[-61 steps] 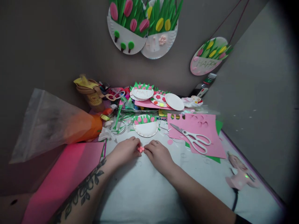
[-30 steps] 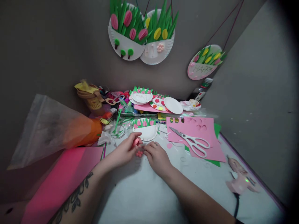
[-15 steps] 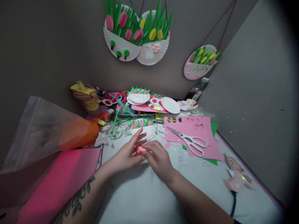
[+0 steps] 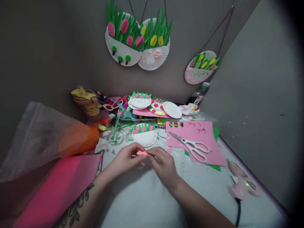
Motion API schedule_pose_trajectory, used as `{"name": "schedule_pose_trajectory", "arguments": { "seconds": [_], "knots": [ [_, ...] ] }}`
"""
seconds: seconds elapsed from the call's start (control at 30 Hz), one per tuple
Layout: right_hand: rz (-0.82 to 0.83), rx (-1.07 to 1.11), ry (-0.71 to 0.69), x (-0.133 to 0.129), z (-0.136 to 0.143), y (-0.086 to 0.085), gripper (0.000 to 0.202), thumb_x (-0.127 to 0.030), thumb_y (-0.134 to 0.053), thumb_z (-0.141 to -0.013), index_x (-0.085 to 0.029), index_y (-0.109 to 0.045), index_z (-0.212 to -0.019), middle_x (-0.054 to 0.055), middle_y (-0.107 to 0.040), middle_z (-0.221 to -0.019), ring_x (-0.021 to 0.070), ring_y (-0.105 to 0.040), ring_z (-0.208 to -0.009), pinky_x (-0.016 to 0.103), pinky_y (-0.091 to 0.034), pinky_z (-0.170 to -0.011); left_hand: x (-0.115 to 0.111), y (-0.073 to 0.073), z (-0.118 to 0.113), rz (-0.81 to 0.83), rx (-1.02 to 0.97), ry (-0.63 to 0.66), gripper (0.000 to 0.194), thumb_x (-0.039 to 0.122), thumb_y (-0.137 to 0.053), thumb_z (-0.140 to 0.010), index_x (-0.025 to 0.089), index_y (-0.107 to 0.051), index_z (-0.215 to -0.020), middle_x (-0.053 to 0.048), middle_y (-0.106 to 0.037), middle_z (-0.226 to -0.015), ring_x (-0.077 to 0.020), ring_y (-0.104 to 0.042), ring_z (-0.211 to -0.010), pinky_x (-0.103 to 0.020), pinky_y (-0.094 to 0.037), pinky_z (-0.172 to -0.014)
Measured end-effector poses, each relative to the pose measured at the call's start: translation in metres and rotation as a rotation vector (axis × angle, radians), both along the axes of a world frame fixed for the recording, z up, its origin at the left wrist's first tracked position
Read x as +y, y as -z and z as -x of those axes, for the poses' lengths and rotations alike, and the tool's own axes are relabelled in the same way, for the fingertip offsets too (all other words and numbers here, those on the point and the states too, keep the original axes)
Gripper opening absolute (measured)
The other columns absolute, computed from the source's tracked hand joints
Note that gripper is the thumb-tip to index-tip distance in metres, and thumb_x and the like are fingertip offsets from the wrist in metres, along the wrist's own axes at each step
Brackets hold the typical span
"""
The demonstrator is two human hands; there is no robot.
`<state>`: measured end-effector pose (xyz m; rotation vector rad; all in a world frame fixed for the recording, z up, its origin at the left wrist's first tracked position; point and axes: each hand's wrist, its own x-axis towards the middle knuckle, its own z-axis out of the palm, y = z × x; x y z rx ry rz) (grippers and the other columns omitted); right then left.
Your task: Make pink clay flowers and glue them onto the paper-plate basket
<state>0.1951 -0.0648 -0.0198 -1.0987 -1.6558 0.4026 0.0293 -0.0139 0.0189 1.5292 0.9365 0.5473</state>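
Observation:
A small lump of pink modelling clay (image 4: 142, 153) is pinched between both hands above the white table. My left hand (image 4: 128, 156) grips its left end with thumb and fingers closed. On the other end, my right hand (image 4: 163, 161) presses with thumb and fingertips. Just beyond the hands lies a paper-plate pocket (image 4: 144, 138) with green paper grass and pink tulips along its top. White-handled scissors (image 4: 193, 146) rest on pink paper (image 4: 209, 136) to the right, with green paper under it.
At the left a plastic bag (image 4: 78, 136) with orange contents stands by bright pink sheets (image 4: 64, 183). A lidded cup (image 4: 86, 103), decorated plates (image 4: 140, 102) and a dark bottle (image 4: 200, 93) line the back. A pink device (image 4: 243, 183) with a cable lies at the right.
My left fingers were raised and spread; they have now curled down onto the pink clay. The clay looks more stretched out. The view has shifted slightly.

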Motion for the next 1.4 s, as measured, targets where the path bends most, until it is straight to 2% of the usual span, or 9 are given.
{"name": "schedule_pose_trajectory", "arguments": {
  "seconds": [0.3,0.43,0.53,0.6,0.73,1.0,1.2,1.3,1.4],
  "knots": [
    [-0.068,-0.036,-0.012,-0.003,0.005,-0.001,0.020,-0.009,-0.053,-0.088,-0.022,-0.064,-0.098,0.003,-0.067,-0.086,0.0155,-0.062,-0.082,0.030,-0.052,-0.073,-0.003,-0.003,-0.001,-0.101,0.122,0.048,0.027,0.037,-0.054,-0.080,0.014,-0.058,-0.068,0.001,-0.052,-0.065,-0.0107,-0.045,-0.063,-0.021,-0.034,-0.056],
    [-0.076,0.155,0.224,0.000,-0.001,-0.001,0.019,-0.016,-0.065,-0.082,-0.022,-0.061,-0.099,0.001,-0.066,-0.081,0.0144,-0.064,-0.071,0.029,-0.054,-0.069,-0.004,-0.002,-0.004,-0.048,0.015,-0.055,0.028,0.038,-0.057,-0.080,0.014,-0.060,-0.068,0.002,-0.054,-0.060,-0.0105,-0.049,-0.060,-0.022,-0.036,-0.057],
    [-0.093,0.382,0.426,0.006,-0.013,-0.002,0.022,-0.022,-0.067,-0.080,-0.020,-0.060,-0.101,0.003,-0.066,-0.085,0.0165,-0.065,-0.075,0.032,-0.055,-0.070,-0.004,0.002,-0.005,0.130,-0.159,-0.246,0.024,0.038,-0.061,-0.078,0.015,-0.061,-0.071,0.004,-0.051,-0.056,-0.0095,-0.051,-0.051,-0.022,-0.039,-0.053],
    [-0.056,0.390,0.463,0.008,-0.019,-0.003,0.017,-0.026,-0.066,-0.082,-0.020,-0.063,-0.098,0.005,-0.067,-0.088,0.0180,-0.065,-0.079,0.033,-0.054,-0.071,-0.005,0.005,-0.006,0.270,-0.295,-0.324,0.022,0.037,-0.064,-0.076,0.015,-0.064,-0.081,0.001,-0.059,-0.066,-0.0105,-0.055,-0.053,-0.023,-0.041,-0.051],
    [0.016,0.236,0.280,0.006,-0.021,-0.005,0.011,-0.028,-0.063,-0.085,-0.022,-0.067,-0.093,0.005,-0.068,-0.087,0.0186,-0.064,-0.081,0.032,-0.053,-0.071,-0.007,0.005,-0.006,0.420,-0.444,-0.322,0.034,0.024,-0.072,-0.069,0.017,-0.066,-0.102,-0.008,-0.066,-0.096,-0.0147,-0.063,-0.072,-0.024,-0.048,-0.058],
    [-0.053,0.104,0.097,-0.001,-0.010,-0.004,0.007,-0.020,-0.059,-0.088,-0.022,-0.063,-0.093,0.003,-0.065,-0.084,0.0168,-0.061,-0.079,0.031,-0.049,-0.070,-0.015,-0.002,-0.012,0.596,-0.624,-0.184,0.031,0.007,-0.065,-0.067,0.014,-0.068,-0.097,0.001,-0.055,-0.071,-0.0073,-0.055,-0.061,-0.026,-0.056,-0.066],
    [-0.123,0.051,-0.016,-0.005,-0.006,-0.011,0.014,-0.016,-0.058,-0.089,-0.024,-0.063,-0.099,0.002,-0.067,-0.084,0.0176,-0.060,-0.080,0.035,-0.049,-0.074,-0.014,0.000,-0.015,0.656,-0.630,-0.365,0.031,0.003,-0.067,-0.068,0.015,-0.064,-0.097,-0.003,-0.061,-0.089,-0.0081,-0.062,-0.069,-0.018,-0.054,-0.062],
    [-0.146,-0.007,-0.094,-0.005,-0.003,-0.013,0.013,-0.018,-0.058,-0.089,-0.024,-0.063,-0.099,0.002,-0.066,-0.083,0.0175,-0.059,-0.078,0.035,-0.049,-0.073,-0.013,0.003,-0.015,0.621,-0.652,-0.373,0.027,0.009,-0.069,-0.069,0.016,-0.064,-0.095,0.001,-0.055,-0.074,-0.0051,-0.055,-0.060,-0.015,-0.049,-0.058],
    [-0.166,-0.019,-0.037,-0.006,-0.002,-0.012,0.012,-0.018,-0.057,-0.089,-0.024,-0.065,-0.097,0.003,-0.063,-0.082,0.0177,-0.058,-0.078,0.034,-0.049,-0.072,-0.015,0.004,-0.014,0.555,-0.591,-0.265,0.023,0.033,-0.068,-0.076,0.015,-0.066,-0.091,0.003,-0.050,-0.065,-0.0053,-0.047,-0.054,-0.017,-0.043,-0.054]
  ]
}}
